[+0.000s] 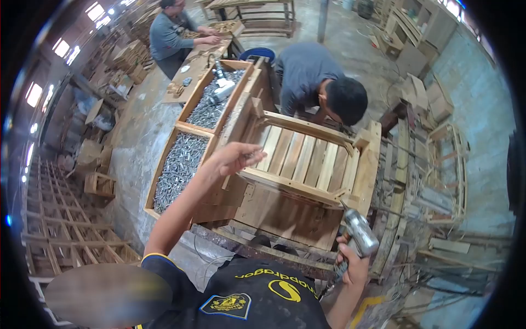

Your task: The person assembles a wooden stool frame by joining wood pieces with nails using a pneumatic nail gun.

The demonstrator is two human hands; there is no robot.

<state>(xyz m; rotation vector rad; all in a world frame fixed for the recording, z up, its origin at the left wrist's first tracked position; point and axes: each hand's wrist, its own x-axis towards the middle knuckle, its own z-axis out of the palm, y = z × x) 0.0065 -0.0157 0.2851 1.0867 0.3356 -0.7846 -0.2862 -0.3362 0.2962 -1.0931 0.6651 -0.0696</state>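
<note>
My left hand [236,157] reaches out over the left corner of a slatted wooden frame [307,162] that lies on the workbench. Its fingers are curled together; whether something small is pinched in them I cannot tell. My right hand [353,262] is low at the frame's near right corner, gripping a silver power screwdriver [360,231] whose tip points up and left toward the frame's corner. Just left of my left hand is a long wooden tray [164,159] filled with metal screws [178,167].
A co-worker in a grey shirt [307,71] bends over the frame's far side. Another person [170,35] works at a bench further back. A second power tool [222,88] lies in the tray's far compartment. Stacked wooden frames [66,230] fill the left, with more wood parts [444,181] on the right.
</note>
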